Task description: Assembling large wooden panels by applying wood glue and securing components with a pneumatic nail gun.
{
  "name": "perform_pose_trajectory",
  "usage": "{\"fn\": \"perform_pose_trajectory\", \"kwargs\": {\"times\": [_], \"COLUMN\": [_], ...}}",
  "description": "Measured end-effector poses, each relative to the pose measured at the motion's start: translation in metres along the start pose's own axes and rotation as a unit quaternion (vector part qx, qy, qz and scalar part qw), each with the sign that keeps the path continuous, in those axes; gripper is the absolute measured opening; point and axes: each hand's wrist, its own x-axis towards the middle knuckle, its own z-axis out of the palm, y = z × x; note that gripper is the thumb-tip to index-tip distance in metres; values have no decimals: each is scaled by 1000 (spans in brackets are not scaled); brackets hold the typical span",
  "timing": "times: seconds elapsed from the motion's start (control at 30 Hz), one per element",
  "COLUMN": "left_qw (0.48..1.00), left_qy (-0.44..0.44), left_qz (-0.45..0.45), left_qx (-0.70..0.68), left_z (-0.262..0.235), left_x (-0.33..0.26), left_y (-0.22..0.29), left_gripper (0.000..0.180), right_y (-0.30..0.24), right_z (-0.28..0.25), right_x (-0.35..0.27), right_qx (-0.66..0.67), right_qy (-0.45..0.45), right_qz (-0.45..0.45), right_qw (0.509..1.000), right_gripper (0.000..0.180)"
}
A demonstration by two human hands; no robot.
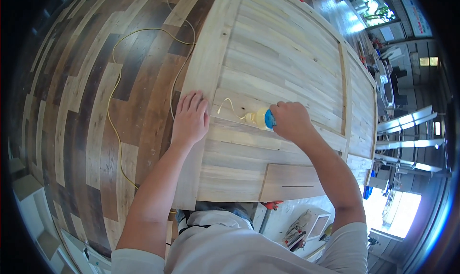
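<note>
My right hand [291, 120] grips a pale glue bottle [260, 119] with a blue collar, its nozzle pointing left onto a large pale wooden panel [282, 53]. A thin bead of glue [229, 107] curls on the wood just left of the nozzle. My left hand [190, 118] lies flat, fingers together, on the panel's left frame board [206, 68]. Both forearms reach up from the lower edge.
A yellow cord [115, 89] loops over the patchwork wood floor [86, 106] at the left. A loose short board [292, 181] lies on the panel's near edge. Below it are a red clamp [273, 205] and small tools [299, 228]. Benches and bright windows stand at the right.
</note>
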Motion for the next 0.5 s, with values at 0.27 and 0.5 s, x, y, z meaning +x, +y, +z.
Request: {"fn": "perform_pose_trajectory", "kwargs": {"times": [0.27,0.5], "left_qw": [1000,999], "left_qy": [8,-6], "left_qz": [21,18], "left_qx": [17,37], "left_z": [1,3], "left_x": [2,3], "left_y": [2,9], "left_gripper": [33,33], "right_y": [31,65], "right_z": [25,49], "right_x": [-12,-59], "right_qx": [14,44], "right_qy": [35,-27], "right_qz": [81,105], "right_qw": [996,993], "right_gripper": [26,15]}}
